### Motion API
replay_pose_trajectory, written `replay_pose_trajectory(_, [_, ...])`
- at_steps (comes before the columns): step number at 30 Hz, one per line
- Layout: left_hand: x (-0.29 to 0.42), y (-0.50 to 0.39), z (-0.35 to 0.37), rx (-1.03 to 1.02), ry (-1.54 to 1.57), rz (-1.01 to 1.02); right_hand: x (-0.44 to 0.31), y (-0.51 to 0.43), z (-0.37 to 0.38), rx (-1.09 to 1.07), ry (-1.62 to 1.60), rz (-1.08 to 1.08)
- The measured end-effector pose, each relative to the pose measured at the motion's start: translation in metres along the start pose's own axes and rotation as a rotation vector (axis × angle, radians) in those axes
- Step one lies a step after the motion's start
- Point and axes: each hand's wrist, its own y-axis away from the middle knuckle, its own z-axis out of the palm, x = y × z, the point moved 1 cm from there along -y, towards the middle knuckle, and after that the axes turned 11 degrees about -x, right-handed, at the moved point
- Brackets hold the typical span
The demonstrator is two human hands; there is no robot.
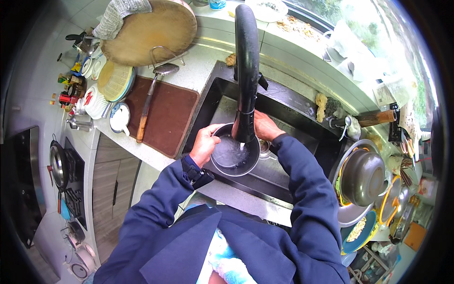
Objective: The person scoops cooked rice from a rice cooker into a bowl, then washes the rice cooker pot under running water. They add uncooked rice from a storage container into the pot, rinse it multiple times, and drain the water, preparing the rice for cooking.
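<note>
Under the black faucet (246,71), a dark round pot (230,152) with water in it is held over the black sink (283,177). Water runs from the spout into the pot. My left hand (205,143) grips the pot's left rim, thumb on top. At the far right side of the pot is my right hand (266,126), partly hidden behind the faucet; its fingertips are out of sight, so whether it grips the pot is unclear. A metal drain strainer (264,147) shows just right of the pot.
Left of the sink, a ladle with a wooden handle (142,124) lies on a brown mat (170,117). Behind it leans a round wooden board (152,32). Metal bowls (365,177) stand against the sink's right end. Loofah pieces (321,106) lie on the back ledge.
</note>
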Motion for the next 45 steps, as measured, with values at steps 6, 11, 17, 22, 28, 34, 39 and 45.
replay_pose_trajectory(6, [-0.002,-0.004,0.005,-0.04,0.027,-0.047,-0.026,0.062,-0.01,0.181,-0.972,0.576])
replay_pose_trajectory(11, [-0.002,-0.007,-0.006,-0.128,0.05,-0.172,-0.08,0.057,-0.014,0.155,-1.291,0.65])
replay_pose_trajectory(17, [-0.014,-0.003,-0.023,-0.124,0.148,-0.223,-0.124,0.071,-0.033,0.009,-1.648,0.515])
replay_pose_trajectory(22, [-0.042,-0.009,0.0,-0.164,0.281,-0.172,-0.131,0.088,-0.047,-0.09,-1.292,0.69])
replay_pose_trajectory(28, [-0.047,-0.01,-0.005,-0.188,0.092,-0.214,-0.131,0.074,-0.069,0.115,-0.818,0.384])
replay_pose_trajectory(34, [-0.045,0.006,0.003,-0.328,-0.022,-0.509,-0.134,0.095,-0.072,0.034,-1.095,0.352])
replay_pose_trajectory(39, [-0.026,0.015,-0.015,-0.273,-0.017,-0.479,-0.129,0.076,-0.051,0.017,-1.042,0.43])
replay_pose_trajectory(45, [-0.02,0.013,-0.014,-0.236,-0.215,-0.301,-0.127,0.079,-0.039,-0.045,-1.301,0.729])
